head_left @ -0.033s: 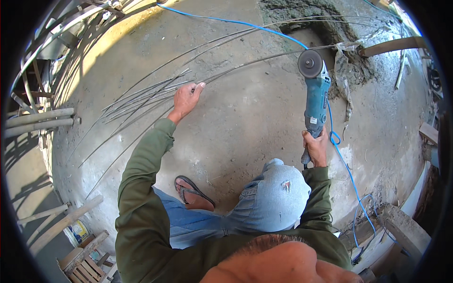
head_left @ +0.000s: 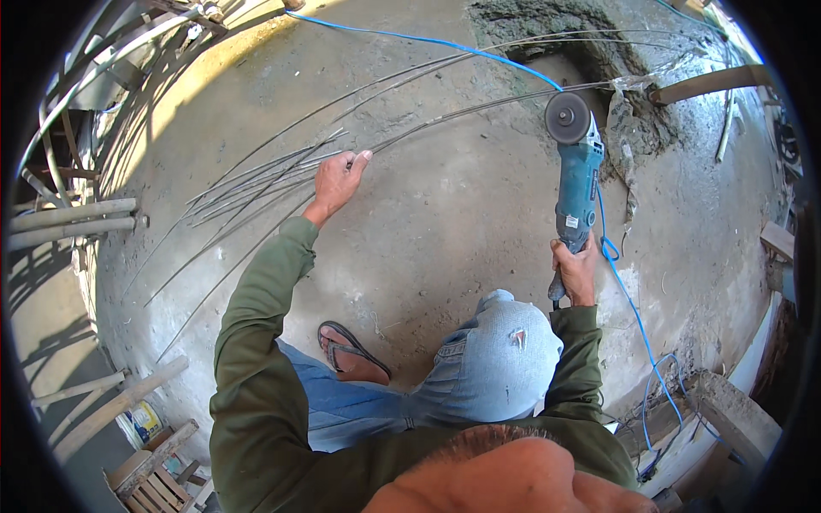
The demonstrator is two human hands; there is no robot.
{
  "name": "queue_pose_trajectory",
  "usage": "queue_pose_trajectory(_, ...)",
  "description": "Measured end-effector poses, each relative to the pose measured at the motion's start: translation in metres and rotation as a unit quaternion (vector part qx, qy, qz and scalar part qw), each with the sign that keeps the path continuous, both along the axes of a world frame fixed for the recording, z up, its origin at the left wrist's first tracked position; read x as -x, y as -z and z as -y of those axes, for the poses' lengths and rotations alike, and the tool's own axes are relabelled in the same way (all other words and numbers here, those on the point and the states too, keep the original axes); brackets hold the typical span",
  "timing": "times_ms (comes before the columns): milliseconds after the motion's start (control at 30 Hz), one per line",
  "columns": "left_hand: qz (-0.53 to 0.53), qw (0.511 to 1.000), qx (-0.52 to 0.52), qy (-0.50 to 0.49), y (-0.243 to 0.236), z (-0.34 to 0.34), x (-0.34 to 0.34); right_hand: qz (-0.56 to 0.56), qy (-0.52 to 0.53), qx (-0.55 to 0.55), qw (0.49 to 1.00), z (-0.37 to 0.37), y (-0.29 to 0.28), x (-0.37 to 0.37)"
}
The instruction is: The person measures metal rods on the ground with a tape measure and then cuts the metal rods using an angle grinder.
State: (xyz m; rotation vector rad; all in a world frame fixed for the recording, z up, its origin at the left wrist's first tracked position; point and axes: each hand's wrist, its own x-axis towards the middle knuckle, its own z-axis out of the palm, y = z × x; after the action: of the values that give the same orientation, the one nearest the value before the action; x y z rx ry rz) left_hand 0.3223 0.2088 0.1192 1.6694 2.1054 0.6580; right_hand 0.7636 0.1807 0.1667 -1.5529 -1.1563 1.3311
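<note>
The left hand (head_left: 339,178) is closed round a rod (head_left: 479,109), which runs away from it both ways over the floor (head_left: 445,222); more rods (head_left: 256,165) lie crossed to that hand's left; the right hand (head_left: 579,272) grips the grinder (head_left: 578,188) by its rear handle, the disc (head_left: 567,118) at the end farthest from that hand.

The cord (head_left: 629,295) looks the likeliest trouble: it runs up to the disc from beyond, then shows again on the grinder's right and loops just beside the right hand; if the disc spins and dips there, it could nick the cord; whether they touch, I cannot tell.

One hand alone on the grinder could let it kick or twist should the disc bind; the held rod, long and springy, has only the left hand seen steadying it, so it might whip or roll; sparks could reach the bare fingers or the foot (head_left: 357,368) in its open sandal (head_left: 376,357), nearer the body than the left hand; whether the disc is turning, I cannot tell.
</note>
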Motion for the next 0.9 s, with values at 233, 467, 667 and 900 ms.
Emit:
queue_pose_trajectory(233, 0.059, 0.997, -0.056, 0.008, -0.041, -0.018, -0.007, 0.011, 0.01, -0.024, 1.0, 0.002, -0.035, -0.01)
queue_pose_trajectory(467, 0.008, 0.999, -0.042, 0.031, -0.033, -0.006, -0.022, 0.032, -0.087, -0.008, 0.996, -0.005, -0.051, 0.017)
queue_pose_trajectory(667, 0.025, 0.999, -0.006, 0.031, 0.008, 0.019, -0.04, 0.112, -0.164, -0.012, 0.98, -0.013, -0.021, 0.025)
queue_pose_trajectory(900, 0.049, 0.998, 0.004, 0.032, 0.037, 0.034, -0.049, 0.169, -0.197, -0.012, 0.966, -0.011, 0.012, 0.021)
